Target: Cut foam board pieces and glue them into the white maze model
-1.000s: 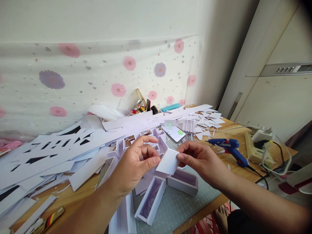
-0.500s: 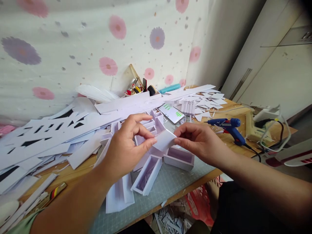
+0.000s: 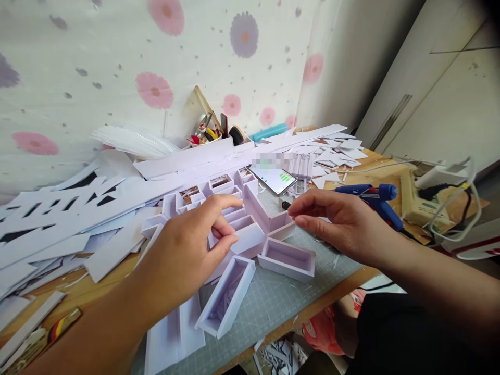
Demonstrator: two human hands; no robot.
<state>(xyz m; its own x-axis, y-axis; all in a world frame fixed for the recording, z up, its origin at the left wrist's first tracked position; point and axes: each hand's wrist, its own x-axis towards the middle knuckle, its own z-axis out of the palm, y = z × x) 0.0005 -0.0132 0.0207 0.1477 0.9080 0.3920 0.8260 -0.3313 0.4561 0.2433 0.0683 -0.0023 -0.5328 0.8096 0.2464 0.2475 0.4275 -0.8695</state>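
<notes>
My left hand (image 3: 199,242) is over the white assembly of small open boxes (image 3: 255,205), index finger and thumb apart, with nothing plainly held between them. Its thumb tip is close to a pale panel (image 3: 248,238) on the assembly. To the right, my right hand (image 3: 332,216) has its fingers bent near the thumb; a small black item (image 3: 286,205) shows at the index fingertip, too small to name. Two open rectangular boxes, one long (image 3: 228,297) and one shorter (image 3: 287,258), lie in front on the grey cutting mat (image 3: 269,307).
White sheets and strips (image 3: 70,213) cover the left side. A phone (image 3: 273,178) lies behind the assembly, near a tool holder (image 3: 211,140). A blue glue gun (image 3: 385,205) and a power strip (image 3: 424,200) are at the right. Scraps fill the floor below.
The white sheet that both hands held is no longer between them. My right hand has moved right, away from my left. The view has shifted, and more of the assembly shows.
</notes>
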